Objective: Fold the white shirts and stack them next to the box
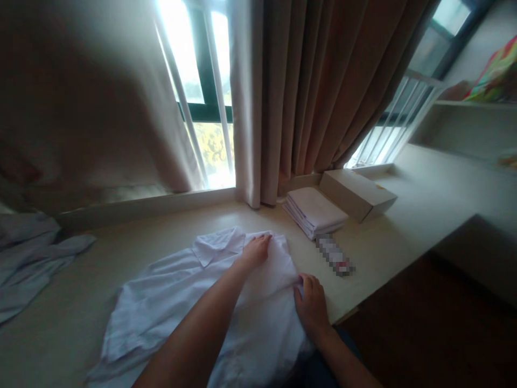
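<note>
A white collared shirt [169, 302] lies spread on the pale tabletop [388, 242], collar toward the window. My left hand [256, 249] rests flat on the shirt's shoulder beside the collar, fingers stretched out. My right hand [311, 304] pinches the shirt's right edge, with the fingers curled around the fabric. Both forearms reach in from the bottom of the view.
A stack of folded white garments [315, 211] sits by the curtain, next to a flat cardboard box [357, 193]. A small blurred item [335, 256] lies in front of the stack. Crumpled pale blue cloth [28, 258] lies far left. The table edge drops off at right.
</note>
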Demonstrator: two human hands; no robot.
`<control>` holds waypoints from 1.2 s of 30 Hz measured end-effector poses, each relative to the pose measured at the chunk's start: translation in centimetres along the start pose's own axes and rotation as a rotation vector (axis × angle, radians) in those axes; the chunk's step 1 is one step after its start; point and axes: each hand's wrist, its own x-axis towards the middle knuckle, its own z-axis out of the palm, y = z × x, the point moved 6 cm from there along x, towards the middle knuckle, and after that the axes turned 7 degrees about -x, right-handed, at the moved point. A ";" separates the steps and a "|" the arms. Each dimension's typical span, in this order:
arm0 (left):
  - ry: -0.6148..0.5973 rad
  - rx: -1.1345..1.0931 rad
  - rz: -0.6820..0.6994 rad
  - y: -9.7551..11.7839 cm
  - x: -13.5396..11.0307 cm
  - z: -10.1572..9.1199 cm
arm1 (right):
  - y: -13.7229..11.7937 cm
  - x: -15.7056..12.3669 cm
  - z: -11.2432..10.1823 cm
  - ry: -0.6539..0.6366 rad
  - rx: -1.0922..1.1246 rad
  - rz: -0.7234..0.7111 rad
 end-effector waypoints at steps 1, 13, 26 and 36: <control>-0.007 -0.003 -0.006 -0.1 0.8 0.6 | 0.5 0.1 0.3 0.000 0.003 0.016; 0.026 0.059 -0.105 -2.0 1.5 2.8 | 1.8 2.6 1.5 -0.098 -0.172 0.133; 0.279 0.189 -0.366 -4.6 -20.7 -3.9 | -5.2 10.3 2.2 -0.168 0.083 -0.260; 0.361 -0.087 -0.974 -20.2 -34.2 -9.2 | -6.2 10.0 9.7 -0.431 -0.125 -0.252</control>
